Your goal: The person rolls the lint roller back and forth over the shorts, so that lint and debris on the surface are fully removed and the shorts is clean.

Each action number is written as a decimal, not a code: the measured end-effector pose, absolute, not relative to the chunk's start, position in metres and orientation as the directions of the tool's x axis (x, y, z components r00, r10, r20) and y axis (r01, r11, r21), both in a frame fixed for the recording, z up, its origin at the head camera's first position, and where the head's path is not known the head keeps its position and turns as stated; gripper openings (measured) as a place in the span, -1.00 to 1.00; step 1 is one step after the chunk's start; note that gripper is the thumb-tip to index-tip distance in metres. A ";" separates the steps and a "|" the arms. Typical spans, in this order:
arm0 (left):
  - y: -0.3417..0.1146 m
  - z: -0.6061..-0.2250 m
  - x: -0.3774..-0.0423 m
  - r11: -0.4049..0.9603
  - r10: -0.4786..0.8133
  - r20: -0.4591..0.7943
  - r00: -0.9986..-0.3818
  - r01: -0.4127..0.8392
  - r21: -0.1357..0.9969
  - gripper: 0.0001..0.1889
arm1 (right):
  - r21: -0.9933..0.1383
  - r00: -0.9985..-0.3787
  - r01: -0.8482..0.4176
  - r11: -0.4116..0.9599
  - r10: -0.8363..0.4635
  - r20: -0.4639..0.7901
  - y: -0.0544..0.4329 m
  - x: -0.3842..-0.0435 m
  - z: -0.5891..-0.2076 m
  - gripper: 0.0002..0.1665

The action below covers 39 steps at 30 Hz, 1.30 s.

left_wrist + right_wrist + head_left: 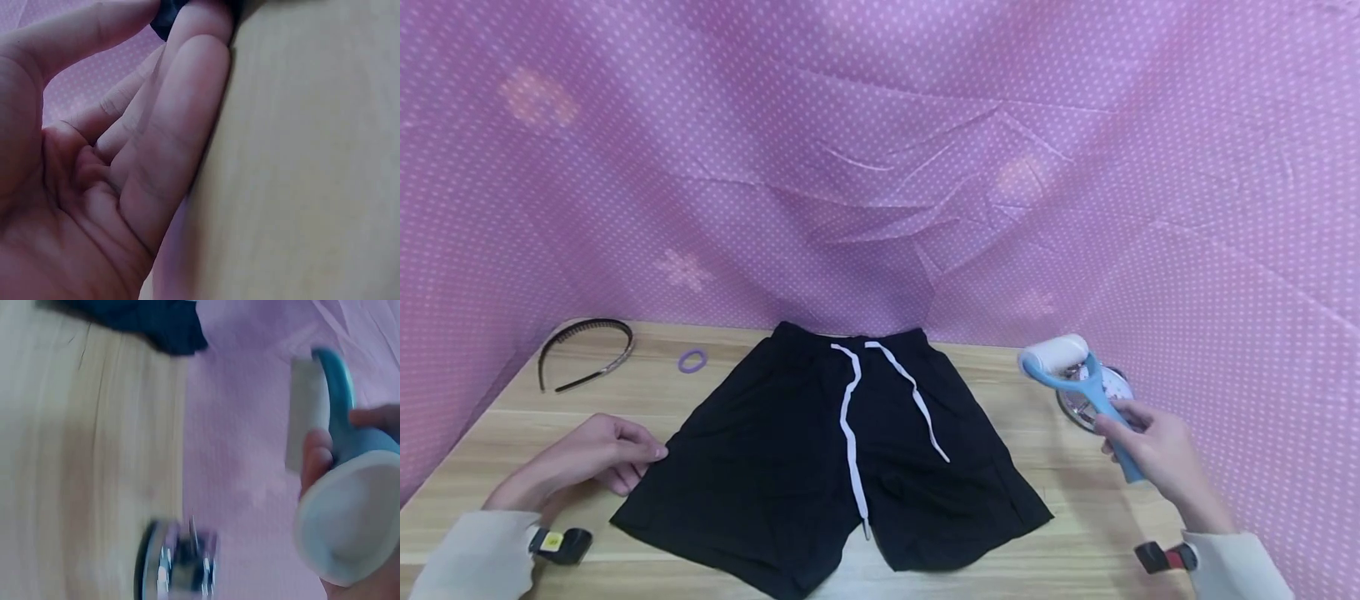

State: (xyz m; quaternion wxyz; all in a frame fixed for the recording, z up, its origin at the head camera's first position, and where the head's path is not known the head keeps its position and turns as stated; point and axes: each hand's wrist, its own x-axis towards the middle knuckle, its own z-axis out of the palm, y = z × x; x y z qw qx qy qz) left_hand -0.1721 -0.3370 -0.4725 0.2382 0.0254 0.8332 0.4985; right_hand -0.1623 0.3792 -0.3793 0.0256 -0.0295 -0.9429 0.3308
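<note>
Right hand (1157, 446): grips the blue handle of a lint roller (1078, 379), raised above the table's right side; white roll at the far end
Left hand (591, 462): fingers relaxed, touching the left hem of the black shorts (775, 467)
Shorts: flat at table centre; white drawstring (852, 433) loose
Far left: headband (583, 350); purple hair tie (692, 361)
Writing: none readable
</note>
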 end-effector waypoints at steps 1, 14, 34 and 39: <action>-0.337 -0.473 -0.172 0.501 0.285 -0.364 -0.887 -0.186 0.845 -0.59 | -0.648 -0.996 0.037 0.761 0.084 0.041 0.375 -0.169 -0.380 -0.26; -0.337 -0.475 -0.171 0.486 0.314 -0.324 -0.892 -0.142 0.862 -0.67 | -0.695 -0.995 0.042 0.718 0.095 0.037 0.334 -0.240 -0.425 -0.40; -0.339 -0.477 -0.171 0.468 0.334 -0.294 -0.896 -0.113 0.876 -0.72 | -0.440 -0.993 0.056 0.896 0.095 0.066 0.326 -0.266 -0.450 -0.61; -0.340 -0.477 -0.170 0.465 0.342 -0.295 -0.892 -0.112 0.878 -0.74 | -0.368 -0.990 0.030 0.929 0.078 0.116 0.325 -0.267 -0.454 -0.56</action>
